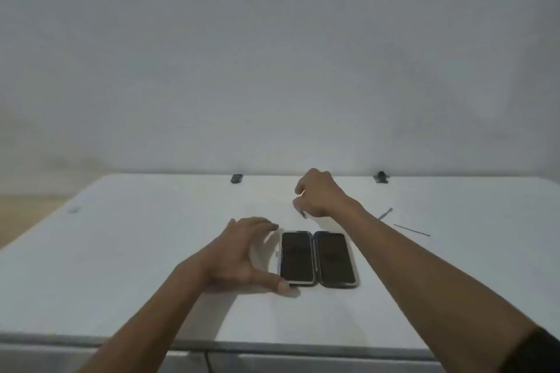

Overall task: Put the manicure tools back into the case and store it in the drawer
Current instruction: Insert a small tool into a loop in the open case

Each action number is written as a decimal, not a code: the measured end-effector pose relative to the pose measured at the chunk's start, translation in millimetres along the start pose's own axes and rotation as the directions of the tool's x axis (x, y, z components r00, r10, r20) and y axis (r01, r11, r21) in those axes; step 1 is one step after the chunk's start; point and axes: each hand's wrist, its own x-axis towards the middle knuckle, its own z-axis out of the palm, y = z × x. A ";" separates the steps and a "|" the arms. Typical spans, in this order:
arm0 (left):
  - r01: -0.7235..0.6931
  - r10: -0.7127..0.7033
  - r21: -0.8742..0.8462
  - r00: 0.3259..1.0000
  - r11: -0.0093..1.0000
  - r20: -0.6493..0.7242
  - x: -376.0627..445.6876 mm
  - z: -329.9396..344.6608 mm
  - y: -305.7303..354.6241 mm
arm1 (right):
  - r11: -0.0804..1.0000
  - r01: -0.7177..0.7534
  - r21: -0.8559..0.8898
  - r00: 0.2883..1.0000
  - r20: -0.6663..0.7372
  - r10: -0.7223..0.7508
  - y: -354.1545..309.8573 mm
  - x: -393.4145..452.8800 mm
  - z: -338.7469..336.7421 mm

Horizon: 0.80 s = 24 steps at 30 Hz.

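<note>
Manicure case (318, 259) lies open, flat on white table (121, 266), lower centre. Left hand (242, 254) spread, fingers apart, thumb touching case's left edge. Right hand (321, 195) above centre, pinched on small metal tool (303, 214). Two thin tools (385, 214) (411, 230) right of centre.

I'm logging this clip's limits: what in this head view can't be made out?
- Small metal tool: mostly hidden by the right hand, type unclear.
- Open case: dark interior, slots and contents unreadable.
- Two thin tools at right: blurred, too small to identify.
- Two dark items at the table's far edge: too small.
- Drawer: cut off by the bottom edge.
</note>
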 end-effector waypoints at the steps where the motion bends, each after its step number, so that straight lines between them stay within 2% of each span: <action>1: -0.020 0.020 0.024 1.000 1.000 -0.005 2.3 0.7 0.3 | 0.999 -0.009 -0.043 0.999 0.032 0.011 -0.8 3.4 4.8; 6: -0.094 0.107 0.151 0.991 0.984 -0.080 13.2 13.5 -10.4 | 0.990 -0.027 -0.138 0.997 0.061 0.036 -0.2 17.1 23.2; 12: -0.120 0.148 0.222 0.982 0.968 -0.118 19.3 22.3 -18.9 | 0.997 -0.028 -0.074 0.993 0.109 0.036 3.2 26.7 24.7; 13: -0.119 0.147 0.218 0.982 0.969 -0.121 18.7 22.4 -18.4 | 0.999 -0.043 -0.020 0.992 0.121 0.045 3.7 25.2 22.3; 15: -0.113 0.141 0.203 0.982 0.973 -0.128 17.2 22.7 -17.6 | 0.973 -0.082 0.214 0.986 0.162 0.048 4.5 19.8 13.4; 18: -0.099 0.125 0.193 0.984 0.976 -0.125 16.5 21.9 -17.1 | 0.784 -0.175 0.596 0.973 0.225 0.046 5.6 8.2 -2.2; 20: -0.102 0.127 0.193 0.984 0.976 -0.124 16.9 22.4 -18.6 | 0.673 -0.204 0.711 0.968 0.248 0.032 7.1 1.2 -10.5; 24: -0.112 0.137 0.200 0.983 0.973 -0.119 18.6 23.0 -20.3 | 0.514 -0.216 0.830 0.965 0.262 -0.019 11.5 -8.6 -20.1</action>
